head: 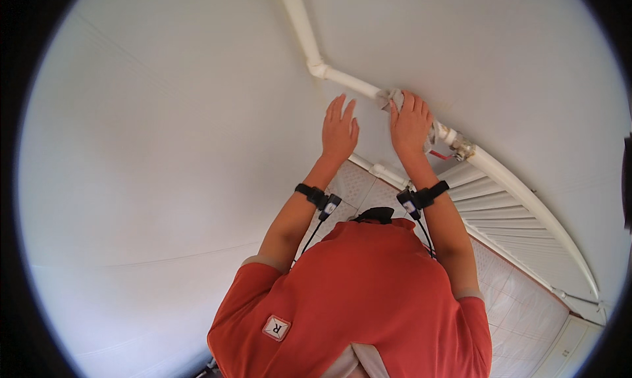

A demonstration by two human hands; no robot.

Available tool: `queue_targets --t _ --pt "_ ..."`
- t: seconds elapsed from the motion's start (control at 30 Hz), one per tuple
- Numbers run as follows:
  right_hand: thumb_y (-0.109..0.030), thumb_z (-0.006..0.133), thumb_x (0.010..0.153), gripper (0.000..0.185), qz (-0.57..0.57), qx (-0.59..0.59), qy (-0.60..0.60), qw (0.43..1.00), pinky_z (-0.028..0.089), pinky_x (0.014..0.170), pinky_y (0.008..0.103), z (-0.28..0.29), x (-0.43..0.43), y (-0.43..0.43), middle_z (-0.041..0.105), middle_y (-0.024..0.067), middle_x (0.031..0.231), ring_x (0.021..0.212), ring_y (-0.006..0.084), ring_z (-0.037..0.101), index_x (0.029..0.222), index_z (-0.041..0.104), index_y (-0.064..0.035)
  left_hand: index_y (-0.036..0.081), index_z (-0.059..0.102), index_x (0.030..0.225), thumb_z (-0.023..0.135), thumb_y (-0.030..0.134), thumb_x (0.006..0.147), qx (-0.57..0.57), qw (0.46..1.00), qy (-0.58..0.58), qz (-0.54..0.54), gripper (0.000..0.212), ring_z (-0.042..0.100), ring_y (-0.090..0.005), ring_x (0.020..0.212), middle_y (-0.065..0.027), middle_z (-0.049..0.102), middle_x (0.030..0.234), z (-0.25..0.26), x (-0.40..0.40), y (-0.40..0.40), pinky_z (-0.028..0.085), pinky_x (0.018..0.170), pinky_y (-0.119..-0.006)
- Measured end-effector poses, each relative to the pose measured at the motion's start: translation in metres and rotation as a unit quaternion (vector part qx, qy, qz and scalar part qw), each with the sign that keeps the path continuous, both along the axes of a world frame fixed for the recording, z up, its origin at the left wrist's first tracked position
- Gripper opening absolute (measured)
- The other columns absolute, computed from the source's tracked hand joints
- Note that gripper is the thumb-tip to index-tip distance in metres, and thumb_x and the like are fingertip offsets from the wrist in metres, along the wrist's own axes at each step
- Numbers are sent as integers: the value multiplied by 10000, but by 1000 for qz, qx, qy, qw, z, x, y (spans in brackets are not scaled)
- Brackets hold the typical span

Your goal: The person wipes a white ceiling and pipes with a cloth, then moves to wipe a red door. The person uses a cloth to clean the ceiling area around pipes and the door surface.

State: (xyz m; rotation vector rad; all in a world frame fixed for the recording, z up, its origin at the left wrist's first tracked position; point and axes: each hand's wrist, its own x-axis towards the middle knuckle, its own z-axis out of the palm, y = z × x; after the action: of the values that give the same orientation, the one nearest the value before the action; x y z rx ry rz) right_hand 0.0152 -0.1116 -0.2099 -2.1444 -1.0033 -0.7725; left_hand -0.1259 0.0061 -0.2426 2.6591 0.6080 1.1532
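My right hand (411,124) presses a grey cloth (396,99) around a white pipe (353,81) that runs along the wall. Part of the cloth hangs out below the palm; the rest is hidden by my fingers. Just past the cloth, the pipe meets a metal valve (462,146) with a red lever handle (441,155). My left hand (339,131) is raised in the air to the left of the cloth, its fingers apart and nothing in it.
A white radiator (498,205) sits under the pipe on the right. Another pipe (387,173) runs low, near the tiled floor (498,284). Pale walls (163,146) meet at a corner by the pipe elbow (317,68). Cabled black devices are strapped to both wrists.
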Motion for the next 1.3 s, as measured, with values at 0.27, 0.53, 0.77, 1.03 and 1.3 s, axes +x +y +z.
queue_targets --t 0.27,0.53,0.77,1.03,1.3 --pt "-400 644 899 369 -67 -51 21 996 411 851 426 -113 62 52 636 82 1043 989 283 586 1111 595 -102 -5 606 1185 563 49 916 -126 983 32 130 278 547 -366 1144 -195 580 1266 -154 -72 32 471 965 -436" --pt "-278 631 934 364 65 94 48 992 406 913 478 -141 60 71 631 161 1097 1029 359 574 1189 578 -23 5 630 1150 551 -4 906 -111 978 -17 176 257 615 -370 1007 -190 638 1143 -136 -107 36 508 873 -417" --pt "-338 499 1033 469 334 106 487 800 455 932 431 -160 1 102 610 274 1156 1063 427 582 1241 523 81 -8 634 1175 515 -66 871 69 959 -92 257 332 610 -359 1022 -189 637 1147 -68 -119 36 497 878 -432" --pt "-304 506 1032 464 403 165 520 735 462 957 378 -131 -28 123 622 250 1149 1082 329 605 1274 500 91 -72 404 1430 464 168 990 318 798 -23 511 504 325 -418 1400 -262 354 1506 -35 -160 19 262 1133 -576" --pt "-203 579 972 374 601 326 361 634 418 1028 419 -62 -85 164 549 166 1330 1225 300 526 1287 515 -11 -41 119 1555 296 412 1039 358 704 84 608 708 120 -435 1499 -276 111 1614 -81 -210 28 67 1203 -548"
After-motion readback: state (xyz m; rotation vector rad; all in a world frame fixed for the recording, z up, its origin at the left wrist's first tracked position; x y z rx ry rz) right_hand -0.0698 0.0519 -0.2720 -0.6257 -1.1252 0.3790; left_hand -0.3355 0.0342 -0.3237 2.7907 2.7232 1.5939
